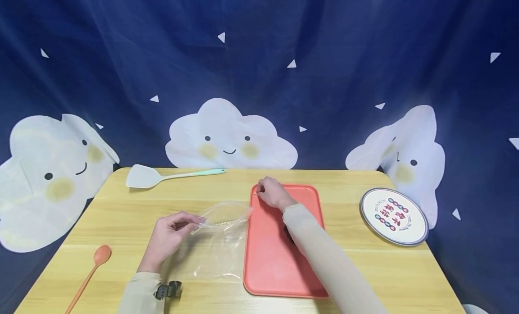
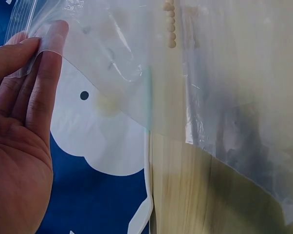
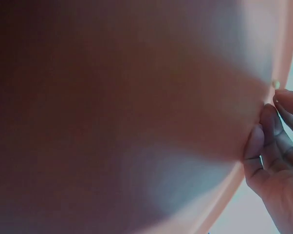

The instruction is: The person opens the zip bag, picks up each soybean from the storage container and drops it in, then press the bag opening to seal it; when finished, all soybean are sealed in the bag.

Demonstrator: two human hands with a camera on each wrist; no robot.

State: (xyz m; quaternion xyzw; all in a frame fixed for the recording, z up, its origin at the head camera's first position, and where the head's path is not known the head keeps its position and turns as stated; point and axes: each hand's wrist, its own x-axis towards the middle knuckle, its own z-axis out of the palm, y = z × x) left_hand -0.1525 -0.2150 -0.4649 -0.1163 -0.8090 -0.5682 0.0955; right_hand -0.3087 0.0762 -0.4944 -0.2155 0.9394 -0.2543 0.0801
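Observation:
A clear zip bag (image 1: 215, 255) lies left of the red tray, its mouth spread apart. My left hand (image 1: 172, 237) pinches the bag's left edge by the zip strip between thumb and fingers. A short row of pale beads (image 2: 171, 27) shows through the plastic near the mouth. My right hand (image 1: 273, 192) reaches across the red tray (image 1: 267, 260) to its far left corner, fingers bent. In the right wrist view its fingertips (image 3: 269, 114) are at the tray rim, beside a small pale round spot; I cannot tell whether they pinch anything.
A white spatula (image 1: 143, 176) with a green handle lies along the table's back edge. An orange spoon (image 1: 102, 255) is at the left front. On the right sits a round plate (image 1: 405, 235) with a blue rim and printed lettering. A dark blue curtain (image 1: 259, 79) hangs behind the table.

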